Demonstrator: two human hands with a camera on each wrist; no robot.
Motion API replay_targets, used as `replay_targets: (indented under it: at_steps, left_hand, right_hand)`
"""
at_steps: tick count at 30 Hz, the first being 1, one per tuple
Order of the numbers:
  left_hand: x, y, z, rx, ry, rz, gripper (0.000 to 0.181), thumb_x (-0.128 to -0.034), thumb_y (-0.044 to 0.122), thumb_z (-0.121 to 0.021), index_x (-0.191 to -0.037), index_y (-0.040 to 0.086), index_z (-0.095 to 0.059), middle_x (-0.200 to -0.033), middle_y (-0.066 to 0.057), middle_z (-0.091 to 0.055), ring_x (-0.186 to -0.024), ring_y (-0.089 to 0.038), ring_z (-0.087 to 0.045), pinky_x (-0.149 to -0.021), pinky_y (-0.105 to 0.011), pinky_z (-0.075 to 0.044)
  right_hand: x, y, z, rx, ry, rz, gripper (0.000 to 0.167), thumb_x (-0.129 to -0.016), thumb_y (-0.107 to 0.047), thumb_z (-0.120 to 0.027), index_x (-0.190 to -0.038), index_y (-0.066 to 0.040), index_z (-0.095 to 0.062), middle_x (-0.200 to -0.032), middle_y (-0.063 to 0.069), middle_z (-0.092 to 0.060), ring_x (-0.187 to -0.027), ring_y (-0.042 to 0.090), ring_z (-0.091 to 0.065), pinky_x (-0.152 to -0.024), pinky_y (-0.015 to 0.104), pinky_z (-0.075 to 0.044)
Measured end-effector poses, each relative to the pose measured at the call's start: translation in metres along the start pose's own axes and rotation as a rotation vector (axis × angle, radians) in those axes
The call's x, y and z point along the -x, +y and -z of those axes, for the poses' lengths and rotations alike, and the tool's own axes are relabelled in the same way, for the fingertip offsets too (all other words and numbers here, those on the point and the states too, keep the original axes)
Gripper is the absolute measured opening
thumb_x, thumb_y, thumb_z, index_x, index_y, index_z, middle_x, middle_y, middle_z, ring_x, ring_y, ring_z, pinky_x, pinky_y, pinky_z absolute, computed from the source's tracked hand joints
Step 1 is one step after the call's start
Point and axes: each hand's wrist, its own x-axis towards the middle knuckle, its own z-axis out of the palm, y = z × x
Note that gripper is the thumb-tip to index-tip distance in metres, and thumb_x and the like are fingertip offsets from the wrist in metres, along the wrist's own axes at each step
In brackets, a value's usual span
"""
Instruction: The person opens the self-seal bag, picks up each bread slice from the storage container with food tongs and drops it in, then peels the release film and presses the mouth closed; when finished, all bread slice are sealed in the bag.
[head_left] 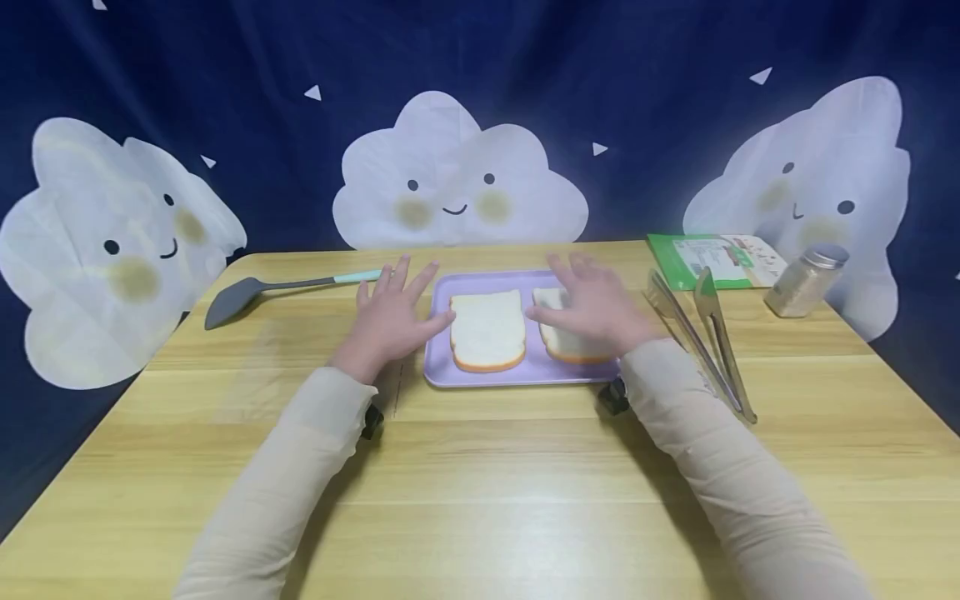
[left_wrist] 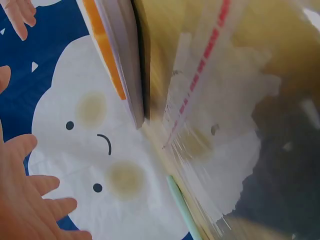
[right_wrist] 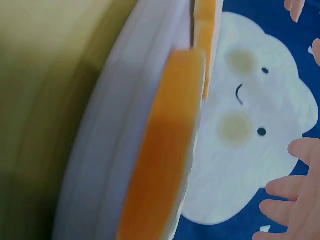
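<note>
A lilac tray (head_left: 480, 380) lies on the wooden table with two bread slices on it, a left slice (head_left: 487, 333) and a right slice (head_left: 576, 348). My left hand (head_left: 386, 321) is held with fingers spread at the tray's left side, its thumb tip near the left slice. Above the right slice, which it partly covers, is my right hand (head_left: 596, 304), also with fingers spread. Neither hand holds anything; whether they touch the bread or tray I cannot tell. The slices' orange crusts show edge-on in the right wrist view, the nearer crust (right_wrist: 162, 145) largest.
Left of the tray lies clear plastic film (left_wrist: 200, 70) with a red-marked strip. Behind it is a grey spatula (head_left: 236, 300) with a mint handle. On the right are metal tongs (head_left: 722, 342), a green-and-white packet (head_left: 701, 262) and a lidded glass jar (head_left: 802, 287).
</note>
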Motion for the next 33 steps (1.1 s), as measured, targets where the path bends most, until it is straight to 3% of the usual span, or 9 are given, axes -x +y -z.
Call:
replay_targets:
  at_steps: [11, 20, 26, 33]
  left_hand:
    - [0.01, -0.017, 0.008, 0.26, 0.05, -0.087, 0.074, -0.0846, 0.048, -0.059, -0.147, 0.026, -0.025, -0.155, -0.013, -0.007, -0.137, -0.042, -0.018, -0.105, -0.062, -0.018]
    - [0.019, -0.036, 0.008, 0.295, 0.032, -0.127, 0.065, -0.0859, 0.034, -0.063, -0.14, 0.01, -0.038, -0.152, -0.015, -0.021, -0.137, -0.036, -0.022, -0.109, -0.053, -0.021]
    - [0.024, -0.049, 0.006, 0.327, 0.042, -0.144, 0.059, -0.0851, 0.031, -0.065, -0.135, 0.008, -0.045, -0.144, -0.016, -0.036, -0.133, -0.034, -0.032, -0.108, -0.049, -0.026]
    - [0.031, -0.065, 0.007, 0.331, -0.011, -0.145, 0.056, -0.0841, 0.021, -0.068, -0.133, 0.004, -0.046, -0.138, -0.017, -0.045, -0.129, -0.034, -0.037, -0.107, -0.048, -0.027]
  right_hand:
    - [-0.009, -0.031, -0.013, -0.186, -0.055, 0.103, 0.098, -0.077, -0.074, -0.048, -0.149, -0.018, -0.013, -0.153, 0.015, -0.017, -0.14, 0.029, -0.016, -0.111, 0.046, -0.019]
    - [-0.021, -0.06, -0.025, -0.227, -0.073, 0.226, 0.092, -0.079, -0.062, -0.056, -0.148, -0.012, -0.019, -0.151, 0.013, -0.026, -0.138, 0.03, -0.024, -0.111, 0.043, -0.023]
    - [-0.027, -0.081, -0.036, -0.232, -0.106, 0.236, 0.092, -0.079, -0.063, -0.056, -0.148, -0.015, -0.019, -0.15, 0.012, -0.027, -0.137, 0.029, -0.026, -0.109, 0.045, -0.026]
    - [-0.032, -0.102, -0.046, -0.294, -0.133, 0.278, 0.088, -0.081, -0.058, -0.057, -0.147, -0.013, -0.022, -0.149, 0.012, -0.03, -0.135, 0.026, -0.031, -0.108, 0.041, -0.029]
